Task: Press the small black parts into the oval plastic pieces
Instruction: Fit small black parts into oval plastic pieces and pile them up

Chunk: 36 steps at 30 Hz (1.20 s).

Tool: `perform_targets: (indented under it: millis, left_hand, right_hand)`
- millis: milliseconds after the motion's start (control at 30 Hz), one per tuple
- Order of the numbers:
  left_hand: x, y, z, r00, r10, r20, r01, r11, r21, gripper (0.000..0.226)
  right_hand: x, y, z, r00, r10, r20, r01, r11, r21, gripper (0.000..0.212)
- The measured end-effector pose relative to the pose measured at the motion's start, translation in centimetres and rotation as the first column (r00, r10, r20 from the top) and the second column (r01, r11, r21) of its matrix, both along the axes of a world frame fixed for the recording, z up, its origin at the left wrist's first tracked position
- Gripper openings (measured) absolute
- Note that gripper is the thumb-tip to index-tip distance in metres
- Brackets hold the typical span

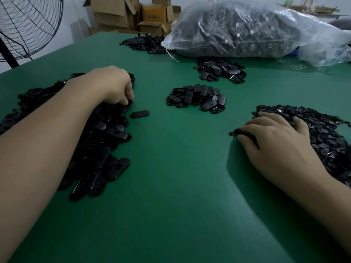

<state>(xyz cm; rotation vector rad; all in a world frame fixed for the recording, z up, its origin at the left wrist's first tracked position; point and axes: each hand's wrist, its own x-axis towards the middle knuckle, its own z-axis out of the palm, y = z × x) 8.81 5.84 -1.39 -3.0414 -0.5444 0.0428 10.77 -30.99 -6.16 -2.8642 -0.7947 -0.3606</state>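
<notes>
A large heap of black oval plastic pieces [98, 141] lies at the left of the green table [180, 177]. My left hand [112, 86] rests on the heap's far end, fingers curled down into the pieces; what they hold is hidden. One loose oval piece [140, 114] lies just right of the heap. At the right spreads a heap of small black parts [322, 135]. My right hand [275, 139] sits at that heap's left edge, its fingers curled round a few small black parts [245, 132].
A small pile of oval pieces [197, 98] lies mid-table, with another pile [220, 70] behind it and a third [146, 44] at the far edge. A big clear bag of black parts [247, 27] fills the back right. Cardboard boxes [121, 12] and a fan [24, 25] stand beyond.
</notes>
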Motion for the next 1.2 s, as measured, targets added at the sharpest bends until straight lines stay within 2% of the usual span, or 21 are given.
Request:
perform_targets:
  millis: [133,233,600,733,833,967,1000,1100,1200]
  left_hand:
    - [-0.2,0.0,0.2,0.999,-0.007,0.037,0.009,0.999,-0.053,0.015]
    - [-0.3,0.0,0.4,0.999,-0.001,0.052,0.004,0.998,-0.065,0.014]
    - [-0.5,0.2,1.5,0.978,-0.009,0.211,0.029,0.995,-0.092,0.018]
    - [-0.6,-0.8,1.9,0.964,-0.05,0.26,0.114,0.965,-0.237,0.015]
    - [-1.2,-3.6,2.8,0.919,-0.123,0.374,0.299,0.836,-0.46,0.013]
    - [-2.3,-9.5,1.3,0.849,-0.131,0.513,0.498,0.524,-0.691,0.014]
    - [-2.7,-10.9,0.4,0.843,-0.129,0.522,0.517,0.46,-0.722,0.016]
    - [-4.7,-13.4,-2.3,0.856,-0.134,0.5,0.513,0.35,-0.784,0.013]
    - [-7.1,-14.6,-4.1,0.884,-0.106,0.455,0.467,0.202,-0.861,0.009]
  right_hand:
    - [-0.1,-0.1,0.2,0.999,-0.009,0.047,0.008,0.999,0.031,0.031]
    - [-0.2,0.1,0.2,0.999,0.024,0.026,-0.025,0.999,0.025,0.034]
    - [-0.5,0.0,0.6,0.998,0.039,0.05,-0.04,0.999,0.033,0.006]
    - [-0.4,0.0,0.8,0.997,0.039,0.059,-0.041,0.999,0.03,0.005]
    - [-0.4,0.0,0.8,0.997,0.049,0.061,-0.051,0.998,0.031,0.007]
    - [-0.4,0.0,0.6,0.993,0.106,0.059,-0.11,0.992,0.069,0.009]
    - [-0.3,0.0,0.5,0.99,0.129,0.06,-0.135,0.985,0.108,0.009]
    - [-0.4,0.2,0.3,0.982,0.182,0.053,-0.189,0.935,0.299,0.007]
    - [-0.9,0.4,0.2,0.973,0.23,-0.028,-0.177,0.815,0.551,0.006]
